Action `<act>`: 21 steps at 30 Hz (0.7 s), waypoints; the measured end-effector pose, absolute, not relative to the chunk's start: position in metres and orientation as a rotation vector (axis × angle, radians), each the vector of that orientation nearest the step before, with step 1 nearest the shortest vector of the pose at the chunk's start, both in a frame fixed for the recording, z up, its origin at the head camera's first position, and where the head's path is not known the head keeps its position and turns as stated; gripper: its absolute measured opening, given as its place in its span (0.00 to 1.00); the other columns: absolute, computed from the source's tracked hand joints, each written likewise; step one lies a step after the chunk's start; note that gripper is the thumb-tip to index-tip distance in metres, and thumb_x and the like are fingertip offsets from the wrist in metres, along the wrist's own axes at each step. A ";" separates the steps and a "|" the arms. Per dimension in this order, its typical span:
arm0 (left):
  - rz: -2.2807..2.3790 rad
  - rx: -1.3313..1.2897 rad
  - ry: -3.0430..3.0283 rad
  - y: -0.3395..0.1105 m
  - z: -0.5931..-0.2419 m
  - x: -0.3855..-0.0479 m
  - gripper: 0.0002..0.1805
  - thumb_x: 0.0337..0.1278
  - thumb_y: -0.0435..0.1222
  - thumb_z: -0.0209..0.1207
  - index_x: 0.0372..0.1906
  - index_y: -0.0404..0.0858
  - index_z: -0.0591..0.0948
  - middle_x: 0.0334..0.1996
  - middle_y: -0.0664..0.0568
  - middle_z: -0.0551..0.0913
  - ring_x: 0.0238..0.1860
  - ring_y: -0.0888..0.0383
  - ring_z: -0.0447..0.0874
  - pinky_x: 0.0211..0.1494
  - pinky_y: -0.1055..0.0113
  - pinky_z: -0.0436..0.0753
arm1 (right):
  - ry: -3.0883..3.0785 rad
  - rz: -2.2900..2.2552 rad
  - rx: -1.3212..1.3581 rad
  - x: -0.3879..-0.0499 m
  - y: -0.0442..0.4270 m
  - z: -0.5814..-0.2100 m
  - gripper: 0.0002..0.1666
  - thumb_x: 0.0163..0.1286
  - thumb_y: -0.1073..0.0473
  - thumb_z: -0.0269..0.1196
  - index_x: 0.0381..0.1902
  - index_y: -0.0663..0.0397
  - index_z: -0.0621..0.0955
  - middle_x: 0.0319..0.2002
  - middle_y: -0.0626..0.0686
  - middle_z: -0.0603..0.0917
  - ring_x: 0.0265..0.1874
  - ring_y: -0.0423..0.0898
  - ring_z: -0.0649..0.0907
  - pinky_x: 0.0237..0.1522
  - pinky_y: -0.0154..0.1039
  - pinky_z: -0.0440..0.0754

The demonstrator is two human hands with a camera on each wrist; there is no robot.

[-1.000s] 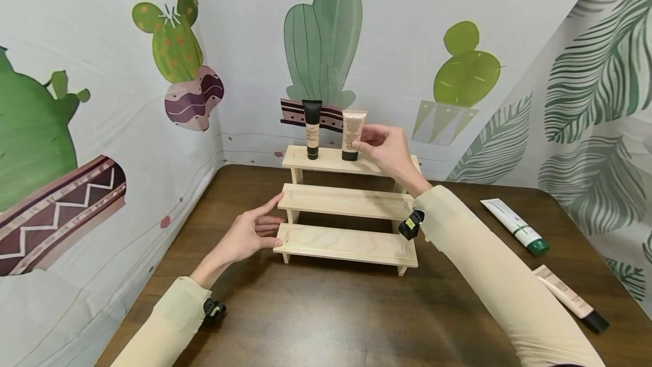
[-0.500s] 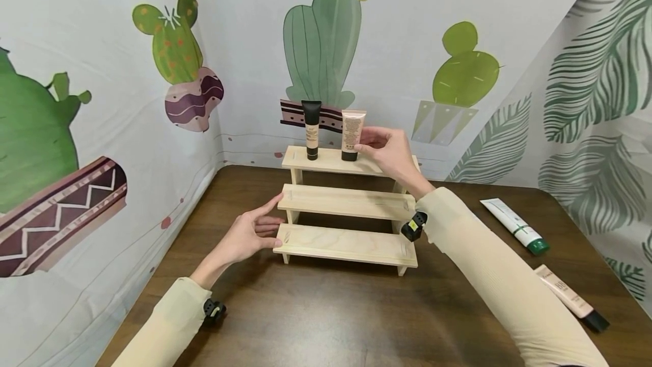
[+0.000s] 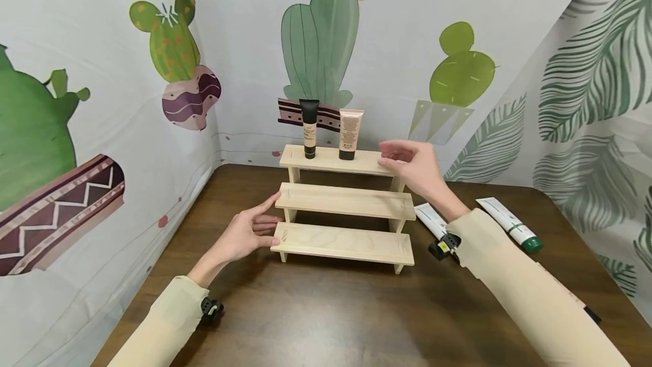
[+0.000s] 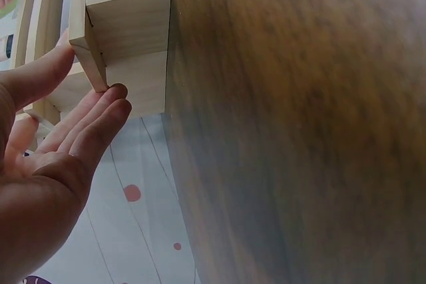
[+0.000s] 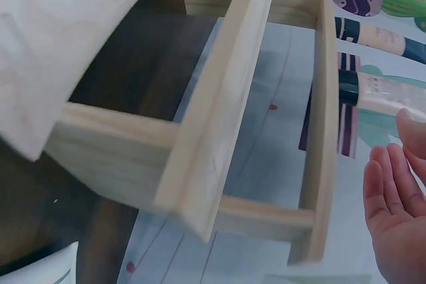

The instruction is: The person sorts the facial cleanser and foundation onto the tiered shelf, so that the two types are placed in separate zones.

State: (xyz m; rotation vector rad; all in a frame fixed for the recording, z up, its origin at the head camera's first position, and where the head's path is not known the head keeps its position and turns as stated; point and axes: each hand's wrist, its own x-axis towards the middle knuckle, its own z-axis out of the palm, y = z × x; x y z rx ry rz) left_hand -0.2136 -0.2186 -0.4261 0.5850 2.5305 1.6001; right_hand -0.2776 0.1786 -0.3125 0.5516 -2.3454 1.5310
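Dark brown woodgrain surface [image 3: 316, 316], kinda shiny up front. Left hand [image 3: 241, 235] is spread wide, touching the three-tier wooden stand's [image 3: 346, 200] left ends. White green-capped tube [image 3: 506, 220] lies toward the surface's right edge. Right hand [image 3: 415, 166] is loosely curved, thumb and fingers apart, by the top tier's right end. Black-topped tube [image 3: 309, 132] stands near that tier's left corner, beige tube [image 3: 350, 132] around mid-tier; print's too tiny to read. Cactus-print sheet [image 3: 239, 33] behind.

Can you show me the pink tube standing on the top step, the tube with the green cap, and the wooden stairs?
Pink tube [image 3: 350, 131]: head view, middle of its printed side.
Green-capped tube [image 3: 506, 220]: head view, on its white body.
Wooden stairs [image 3: 343, 241]: head view, on the lowest step.
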 end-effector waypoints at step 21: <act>1.594 0.578 2.523 -0.219 -0.426 -0.213 0.58 0.50 0.20 0.76 0.84 0.53 0.62 0.55 0.32 0.85 0.57 0.40 0.87 0.62 0.49 0.85 | -2.456 1.078 0.515 -0.188 0.290 -0.344 0.18 0.62 0.71 0.77 0.50 0.55 0.90 0.38 0.52 0.90 0.35 0.32 0.85 0.39 0.19 0.80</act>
